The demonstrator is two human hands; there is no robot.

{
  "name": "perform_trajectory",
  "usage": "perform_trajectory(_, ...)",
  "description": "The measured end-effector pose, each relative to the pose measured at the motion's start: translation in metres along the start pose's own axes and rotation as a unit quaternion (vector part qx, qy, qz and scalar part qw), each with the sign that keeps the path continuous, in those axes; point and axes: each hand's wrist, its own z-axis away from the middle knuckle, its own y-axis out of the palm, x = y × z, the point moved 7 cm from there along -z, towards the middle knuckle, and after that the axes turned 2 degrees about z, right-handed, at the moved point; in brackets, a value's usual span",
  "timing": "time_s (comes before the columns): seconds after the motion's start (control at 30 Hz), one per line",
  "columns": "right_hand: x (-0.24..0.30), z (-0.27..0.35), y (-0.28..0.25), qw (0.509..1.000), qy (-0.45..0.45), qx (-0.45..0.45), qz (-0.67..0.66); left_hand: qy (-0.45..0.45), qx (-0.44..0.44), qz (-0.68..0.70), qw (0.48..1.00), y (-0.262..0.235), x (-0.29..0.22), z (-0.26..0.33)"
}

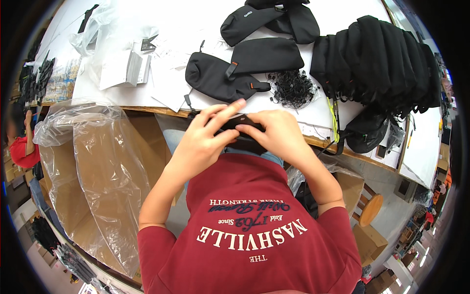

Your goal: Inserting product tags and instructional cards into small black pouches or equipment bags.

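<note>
At the table's near edge, my left hand point(208, 136) and my right hand point(278, 131) hold a black pouch point(240, 121) between them, just above my lap. My right thumb and fingers pinch its upper edge, near a small shiny dot. The left fingers are bent against its other side, the index finger reaching across. Much of the pouch is hidden by my hands. Just beyond lie a rounded black pouch point(215, 78) with zip pulls and a flatter black pouch point(269, 55) with an orange-edged tab. A tangle of thin black cords point(292, 89) is beside them.
A large pile of black pouches point(377, 63) fills the table's right side. Stacked white cards point(122, 68) and clear plastic bags point(98, 29) lie at the left. Below the table edge stands a plastic-lined cardboard box point(93, 181). Another person in red point(25, 149) is at far left.
</note>
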Motion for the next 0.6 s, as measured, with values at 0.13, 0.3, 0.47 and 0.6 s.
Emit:
perform_trajectory(0.13,-0.006,0.014,0.012,0.998,-0.003,0.055,-0.038,0.071,0.055,-0.043,0.995,0.021,0.004,0.009)
perform_trajectory(0.3,-0.014,0.026,0.016,0.987,0.027,0.127,-0.093,-0.013,0.11,0.115,0.987,0.021,0.034,0.001)
perform_trajectory(0.47,-0.016,0.039,0.022,0.993,0.029,0.093,-0.07,-0.123,-0.153,0.04,0.98,-0.034,0.137,-0.031)
perform_trajectory(0.6,-0.018,0.043,0.022,0.992,0.03,0.097,-0.075,-0.131,-0.145,-0.166,0.966,-0.04,0.202,-0.024)
